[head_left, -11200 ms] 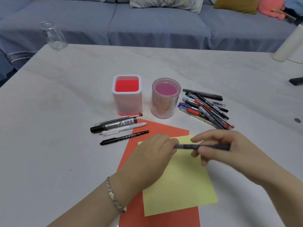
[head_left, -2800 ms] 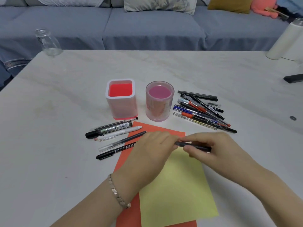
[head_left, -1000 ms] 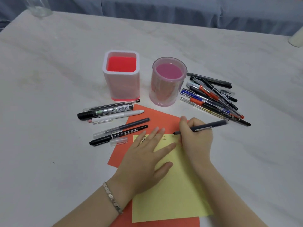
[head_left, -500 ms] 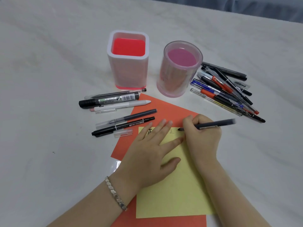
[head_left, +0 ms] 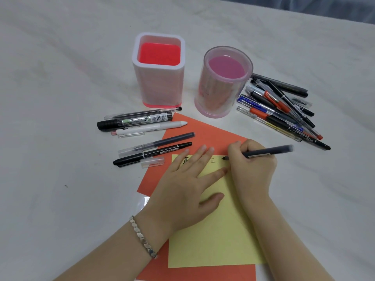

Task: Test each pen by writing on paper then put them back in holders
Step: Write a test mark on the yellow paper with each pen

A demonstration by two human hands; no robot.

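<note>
A: What are the hands doing?

B: The right hand (head_left: pixel 251 169) is closed around a dark pen (head_left: pixel 267 152), its tip touching the top edge of the yellow paper (head_left: pixel 219 236). The left hand (head_left: pixel 182 191) lies flat on that sheet, fingers spread wide, holding nothing and partly covering some handwritten marks near the top.

A: And what is under the yellow sheet?

B: An orange sheet (head_left: pixel 203 134), larger, showing above, to the left and below. Both lie on the pale tabletop (head_left: pixel 60 179).

A: Where are the holders?

B: Beyond the paper, upright and side by side: a square holder (head_left: pixel 159 82) with a red inside on the left, a round pink holder (head_left: pixel 221 86) on the right. Neither has a pen in it.

A: And the other pens?

B: A pile of pens (head_left: pixel 282 110) lies just right of the round holder, crossing one another. Left of the paper is a row of pens (head_left: pixel 146 134) lying roughly parallel, with a clear cap (head_left: pixel 152 162) next to the nearest one.

A: Anything on the wrists?

B: A silver bracelet (head_left: pixel 142 236) on the left one.
</note>
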